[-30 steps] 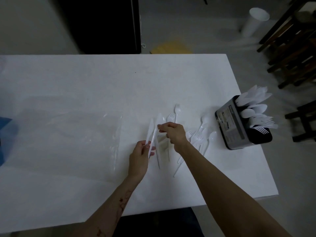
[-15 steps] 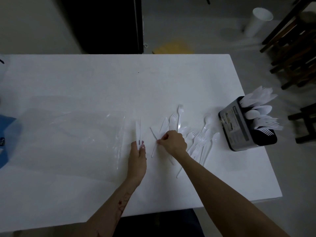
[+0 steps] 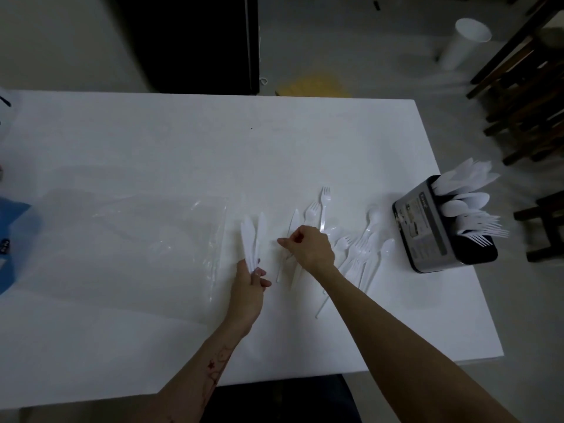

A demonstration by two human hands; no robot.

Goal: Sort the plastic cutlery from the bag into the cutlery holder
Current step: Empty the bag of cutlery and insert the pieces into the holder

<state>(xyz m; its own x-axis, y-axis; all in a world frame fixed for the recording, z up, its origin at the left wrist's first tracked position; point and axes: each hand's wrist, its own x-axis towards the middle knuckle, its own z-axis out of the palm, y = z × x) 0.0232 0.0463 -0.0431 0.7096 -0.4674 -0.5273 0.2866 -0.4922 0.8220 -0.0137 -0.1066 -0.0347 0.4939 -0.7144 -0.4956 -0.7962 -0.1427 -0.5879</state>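
Note:
My left hand [image 3: 248, 288] grips a small fan of white plastic knives [image 3: 253, 236] by their handles, blades pointing away from me. My right hand [image 3: 309, 247] rests fingers-down on a loose pile of white cutlery [image 3: 354, 251] in the middle of the white table [image 3: 183, 148], pinching at a knife [image 3: 293, 222]; whether it has hold of it is unclear. Forks and spoons lie spread to its right. The grey cutlery holder [image 3: 427, 230] stands at the table's right edge, with knives, spoons and forks sticking out. An empty clear plastic bag [image 3: 158, 233] lies flat to the left.
A blue object [image 3: 15, 233] sits at the left edge of the table. Dark wooden chairs [image 3: 525, 96] stand on the floor to the right, a white cup [image 3: 464, 41] and a yellow item [image 3: 314, 85] on the floor beyond the table.
My left hand has carried its knives leftward, away from the pile, and now holds more of them fanned out. My right hand has stayed on the pile, shifting slightly.

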